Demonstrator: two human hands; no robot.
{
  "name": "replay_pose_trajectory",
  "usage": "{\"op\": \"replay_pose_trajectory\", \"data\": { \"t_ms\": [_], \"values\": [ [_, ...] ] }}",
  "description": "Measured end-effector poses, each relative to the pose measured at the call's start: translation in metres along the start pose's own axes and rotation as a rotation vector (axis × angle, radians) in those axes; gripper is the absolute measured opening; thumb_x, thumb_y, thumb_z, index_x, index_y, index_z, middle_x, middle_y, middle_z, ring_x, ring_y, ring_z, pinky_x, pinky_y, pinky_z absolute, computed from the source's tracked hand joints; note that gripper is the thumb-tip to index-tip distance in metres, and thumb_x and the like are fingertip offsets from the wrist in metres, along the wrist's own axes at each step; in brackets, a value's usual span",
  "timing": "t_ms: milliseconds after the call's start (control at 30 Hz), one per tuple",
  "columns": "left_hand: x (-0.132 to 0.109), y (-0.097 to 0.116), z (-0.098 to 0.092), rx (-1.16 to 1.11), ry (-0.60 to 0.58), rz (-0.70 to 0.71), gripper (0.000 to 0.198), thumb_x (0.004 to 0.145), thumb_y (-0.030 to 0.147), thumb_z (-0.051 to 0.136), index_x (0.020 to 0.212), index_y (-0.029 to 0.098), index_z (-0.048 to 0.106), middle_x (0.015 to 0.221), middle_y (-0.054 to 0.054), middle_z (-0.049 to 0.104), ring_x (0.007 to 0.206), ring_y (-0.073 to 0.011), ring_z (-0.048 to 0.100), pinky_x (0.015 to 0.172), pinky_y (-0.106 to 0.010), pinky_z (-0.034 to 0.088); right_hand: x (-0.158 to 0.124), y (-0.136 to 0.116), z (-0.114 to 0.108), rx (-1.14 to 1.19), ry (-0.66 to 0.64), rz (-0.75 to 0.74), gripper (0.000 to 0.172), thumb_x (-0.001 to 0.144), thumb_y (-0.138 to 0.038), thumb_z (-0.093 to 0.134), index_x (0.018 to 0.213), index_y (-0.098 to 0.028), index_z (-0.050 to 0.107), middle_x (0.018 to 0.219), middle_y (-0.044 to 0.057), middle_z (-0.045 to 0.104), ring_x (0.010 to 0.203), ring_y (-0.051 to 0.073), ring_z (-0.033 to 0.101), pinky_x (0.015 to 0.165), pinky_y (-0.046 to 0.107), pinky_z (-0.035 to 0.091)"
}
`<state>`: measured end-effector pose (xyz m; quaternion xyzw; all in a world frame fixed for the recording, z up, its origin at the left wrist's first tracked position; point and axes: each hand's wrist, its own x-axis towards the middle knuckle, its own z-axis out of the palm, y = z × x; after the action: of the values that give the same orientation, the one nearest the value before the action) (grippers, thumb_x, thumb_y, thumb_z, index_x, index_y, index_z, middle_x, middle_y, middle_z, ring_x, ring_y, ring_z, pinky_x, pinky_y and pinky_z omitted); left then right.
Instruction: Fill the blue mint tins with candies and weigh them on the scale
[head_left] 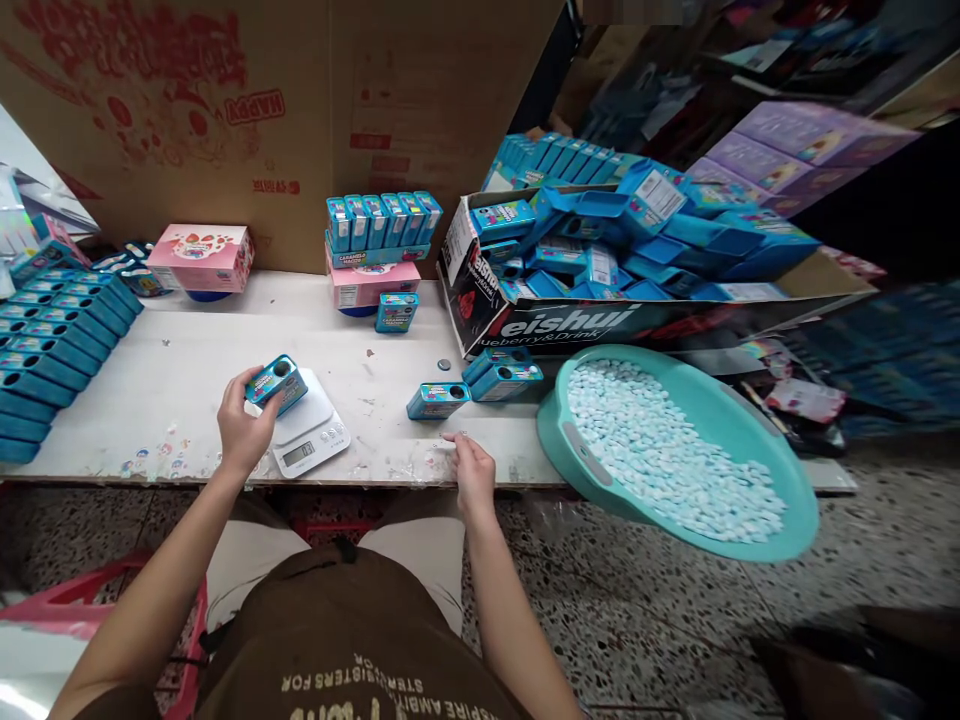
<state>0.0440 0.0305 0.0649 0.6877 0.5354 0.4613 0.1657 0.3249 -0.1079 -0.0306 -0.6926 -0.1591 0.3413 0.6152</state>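
2 hands (pixel 241 425), 1 held blue tin (pixel 276 385), 3 loose blue tins (pixel 439 401), 1 teal basin (pixel 660 385), 1 digital scale (pixel 307 415)

Blue tins (pixel 438 401) stand just ahead of the right hand (pixel 472 475), blocking its forward path.

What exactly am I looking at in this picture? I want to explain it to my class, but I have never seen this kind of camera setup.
There is no machine here: this single picture comes from a camera worn on a person's head, looking forward and down, so the person's arms reach up from the bottom. The left hand holds a blue tin at a white digital scale. The right hand rests at the front edge of the white table, holding nothing that can be seen. Rows of blue tins stand on the table's left side. To the right, a tilted teal basin holds small pale blue sweets, beside a printed cardboard box heaped with blue tins.
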Motion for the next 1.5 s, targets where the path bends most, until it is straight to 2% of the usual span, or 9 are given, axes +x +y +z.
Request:
{"op": "replay_pose_trajectory", "data": {
  "t_ms": [67,133,200,300,400,633,900,1100,1500],
  "values": [
    [0.0,0.004,-0.004,0.009,0.006,0.01,0.041,0.073,0.032,0.067,0.111,0.02,0.057,0.105,-0.006,0.061,0.097,-0.0188,0.058,0.086,-0.032,0.046,-0.006,-0.002,0.008,-0.122,-0.025,-0.135,0.042,0.076,-0.049,0.05,0.082,-0.012,0.067,0.054,-0.001,0.053,0.05,0.01,0.044,0.048,0.022,0.032],
    [0.001,0.008,-0.009,0.015,0.017,0.017,0.042,0.073,0.032,0.067,0.111,0.02,0.057,0.106,-0.006,0.061,0.098,-0.0187,0.058,0.086,-0.032,0.046,-0.019,-0.006,0.023,-0.297,-0.135,-0.271,0.041,0.081,-0.046,0.045,0.088,-0.013,0.069,0.07,0.004,0.065,0.064,0.015,0.056,0.059,0.024,0.041],
    [0.001,0.011,-0.013,0.021,0.025,0.026,0.042,0.073,0.032,0.067,0.112,0.02,0.057,0.107,-0.006,0.06,0.098,-0.0187,0.057,0.086,-0.032,0.046,-0.037,-0.014,0.044,-0.547,-0.35,-0.374,0.04,0.086,-0.04,0.04,0.106,-0.017,0.067,0.074,0.004,0.069,0.067,0.016,0.06,0.064,0.025,0.043],
    [0.001,0.015,-0.019,0.029,0.035,0.045,0.041,0.074,0.032,0.067,0.111,0.019,0.057,0.106,-0.006,0.06,0.099,-0.0185,0.057,0.087,-0.031,0.046,-0.065,-0.027,0.079,-0.969,-0.678,-0.532,0.041,0.09,-0.03,0.037,0.128,-0.026,0.053,0.084,0.004,0.072,0.072,0.017,0.065,0.068,0.025,0.043],
    [0.0,0.017,-0.024,0.033,0.054,0.062,0.041,0.073,0.032,0.068,0.111,0.019,0.058,0.106,-0.006,0.061,0.099,-0.0186,0.058,0.087,-0.032,0.047,-0.08,-0.038,0.105,-1.256,-0.8,-0.61,0.048,0.09,-0.024,0.034,0.137,-0.025,0.041,0.093,0.008,0.072,0.081,0.021,0.066,0.07,0.028,0.044],
    [-0.002,0.016,-0.031,0.034,0.055,0.076,0.04,0.075,0.03,0.067,0.112,0.018,0.057,0.107,-0.006,0.061,0.102,-0.019,0.057,0.088,-0.032,0.047,-0.079,-0.042,0.123,-1.423,-0.841,-0.617,0.054,0.085,-0.016,0.035,0.138,-0.017,0.037,0.09,0.012,0.071,0.082,0.025,0.067,0.067,0.032,0.045],
    [-0.002,0.017,-0.033,0.017,0.049,0.089,0.04,0.074,0.029,0.067,0.112,0.019,0.057,0.107,-0.006,0.06,0.101,-0.0188,0.057,0.088,-0.033,0.046,-0.073,-0.052,0.121,-1.436,-0.828,-0.621,0.045,0.087,-0.019,0.036,0.131,-0.024,0.046,0.095,0.009,0.071,0.087,0.023,0.066,0.07,0.03,0.044],
    [-0.002,0.016,-0.037,0.026,0.066,0.103,0.039,0.074,0.028,0.066,0.111,0.018,0.057,0.106,-0.006,0.061,0.101,-0.0188,0.056,0.088,-0.033,0.046,-0.074,-0.051,0.115,-1.419,-0.764,-0.598,0.045,0.09,-0.022,0.034,0.133,-0.025,0.044,0.098,0.008,0.071,0.087,0.022,0.066,0.072,0.028,0.043],
    [-0.001,0.014,-0.026,0.021,0.025,0.109,0.039,0.075,0.027,0.066,0.111,0.019,0.057,0.107,-0.006,0.061,0.101,-0.0185,0.057,0.089,-0.032,0.046,-0.079,-0.041,0.119,-1.462,-0.818,-0.593,0.051,0.087,-0.018,0.035,0.138,-0.023,0.039,0.092,0.009,0.072,0.084,0.023,0.066,0.069,0.03,0.043]
  ]
}}
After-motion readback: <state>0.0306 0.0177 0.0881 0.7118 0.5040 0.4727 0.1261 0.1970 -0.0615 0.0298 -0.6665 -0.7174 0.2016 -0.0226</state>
